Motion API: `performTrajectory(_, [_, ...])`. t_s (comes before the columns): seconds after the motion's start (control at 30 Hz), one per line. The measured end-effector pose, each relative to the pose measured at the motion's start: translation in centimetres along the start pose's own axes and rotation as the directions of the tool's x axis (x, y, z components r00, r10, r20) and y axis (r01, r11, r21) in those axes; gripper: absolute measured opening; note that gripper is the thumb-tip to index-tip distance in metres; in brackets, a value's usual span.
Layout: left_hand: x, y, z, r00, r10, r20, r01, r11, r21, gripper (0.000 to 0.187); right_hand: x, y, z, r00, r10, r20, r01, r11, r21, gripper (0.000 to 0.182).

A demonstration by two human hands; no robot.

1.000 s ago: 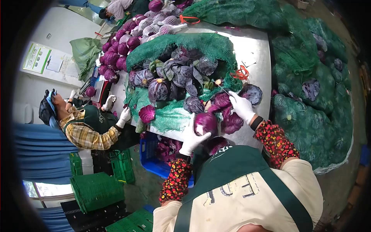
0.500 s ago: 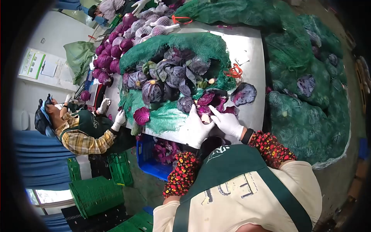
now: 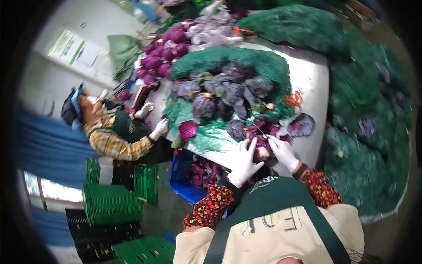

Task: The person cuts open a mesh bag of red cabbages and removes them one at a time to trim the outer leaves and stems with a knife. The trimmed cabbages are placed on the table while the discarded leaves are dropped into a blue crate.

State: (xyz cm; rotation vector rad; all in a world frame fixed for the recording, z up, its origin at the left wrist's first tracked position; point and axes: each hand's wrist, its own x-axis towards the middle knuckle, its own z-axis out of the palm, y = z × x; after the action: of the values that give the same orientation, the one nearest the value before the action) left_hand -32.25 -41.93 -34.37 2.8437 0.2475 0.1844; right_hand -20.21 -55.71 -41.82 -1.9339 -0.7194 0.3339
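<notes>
White gloves cover both my hands at the near edge of the metal table. My left hand has its fingers spread and rests against the left side of a purple cabbage with a pale stem end. At its right side, my right hand has bent fingers, with a thin blade-like object at the fingertips, blurred. Loose purple leaves lie just beyond, and a dark outer leaf is to the right. Behind them an open green net bag holds several untrimmed cabbages.
A co-worker in a plaid shirt stands at the left. Below the table edge is a blue crate with purple leaves. Trimmed cabbages are piled at the back left. Full green net sacks fill the right. Green crates stand lower left.
The whole view has shifted, so the scene sits further right and lower. My left hand's fingers have spread beside the cabbage, and my right hand's fingers have bent.
</notes>
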Motion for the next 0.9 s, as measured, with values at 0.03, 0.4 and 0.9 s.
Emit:
performTrajectory(0.03, [0.2,-0.4,-0.2,0.998,0.040,-0.055,-0.040,0.999,-0.002,0.095,0.1,-0.2,0.0,0.999,-0.031,0.025,0.033,0.996,-0.087,0.031])
performTrajectory(0.4, [0.5,-0.3,1.3,0.998,0.063,0.032,-0.057,0.984,-0.167,0.091,3.9,3.5,0.5,0.971,-0.184,-0.151,0.081,0.854,-0.514,0.019])
performTrajectory(0.9, [-1.9,-1.6,0.3,0.994,0.105,0.023,-0.099,0.977,-0.190,0.094,3.2,-3.2,1.7,0.992,-0.125,0.021,0.125,0.938,-0.322,0.020])
